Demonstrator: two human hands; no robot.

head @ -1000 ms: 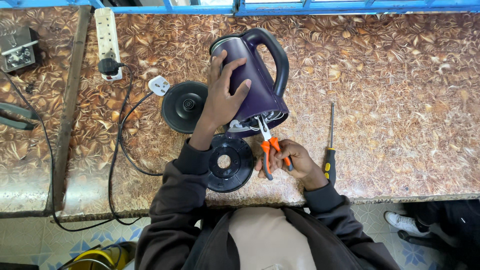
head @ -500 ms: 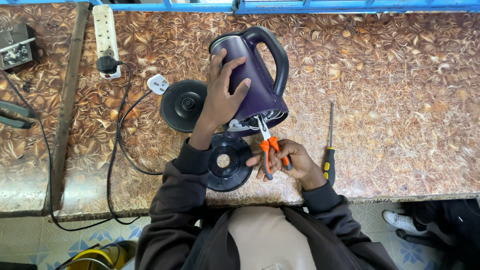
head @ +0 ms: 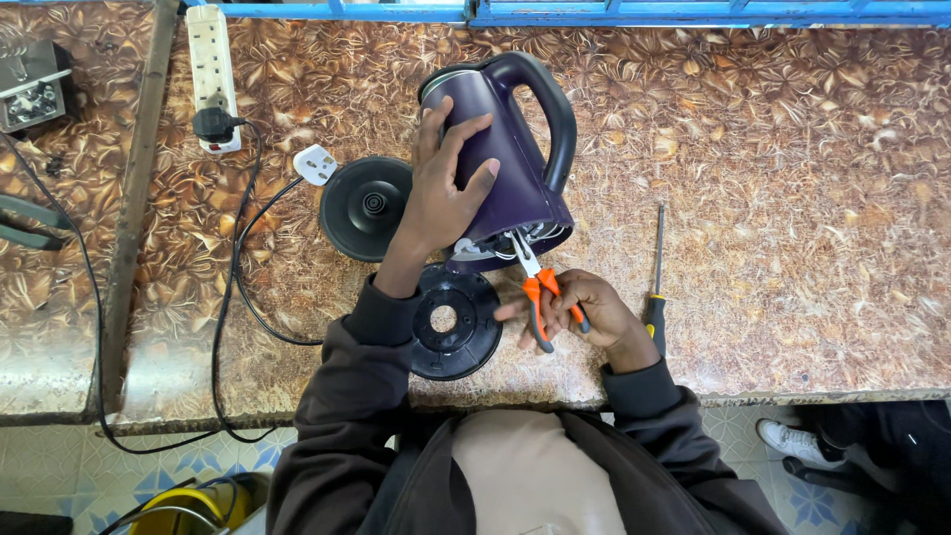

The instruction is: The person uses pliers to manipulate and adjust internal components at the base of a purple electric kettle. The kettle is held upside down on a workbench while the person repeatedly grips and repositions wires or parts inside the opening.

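— Where do we have the kettle (head: 515,149)?

— Just above the middle of the frame, lying tilted on the brown patterned table (head: 792,198), its open underside facing us and its black handle to the right. Our left hand (head: 441,188) is spread flat against its purple side, fingers open, pressing it rather than wrapped around it.

— And our right hand (head: 584,312)?

— Closed around the orange handles of the pliers (head: 535,287), below the kettle. Their metal tips reach into the wires at the open bottom; we cannot tell whether they pinch anything.

— What lies around us?

— A black round cover plate (head: 451,322) sits just left of the pliers, near the table's lower edge. The kettle's black base (head: 365,206) lies left of the kettle, its cord running to a white plug (head: 315,163). A screwdriver (head: 656,277) lies just right of our right hand. A white power strip (head: 213,74) is at upper left.
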